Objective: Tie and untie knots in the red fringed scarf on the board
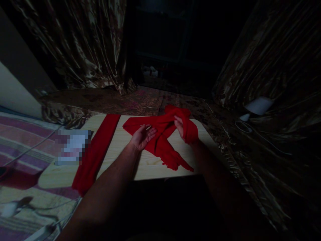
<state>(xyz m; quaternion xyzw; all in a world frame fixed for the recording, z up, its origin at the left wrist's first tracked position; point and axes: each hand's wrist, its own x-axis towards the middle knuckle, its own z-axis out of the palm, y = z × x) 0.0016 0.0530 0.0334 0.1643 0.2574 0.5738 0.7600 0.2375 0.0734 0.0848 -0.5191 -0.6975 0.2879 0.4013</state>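
A red knitted scarf point(160, 129) with a fringed end lies crossed over itself on a pale wooden tabletop point(147, 167). My left hand point(142, 136) rests palm up over its left part, fingers stretched out and apart. A thin pale sliver shows beside those fingers; I cannot tell what it is. On the right, my right hand point(179, 126) is inside a raised loop of the scarf, which drapes over the wrist. Its fingers are at the cloth, and part of the hand is covered.
A long red strip of cloth point(102, 144) crosses the table's left side, beside a blurred-out flat object point(72, 147). Striped bedding point(25, 134) and cables lie left. A white lamp point(259, 105) stands right; patterned curtains point(95, 43) hang behind. The room is dim.
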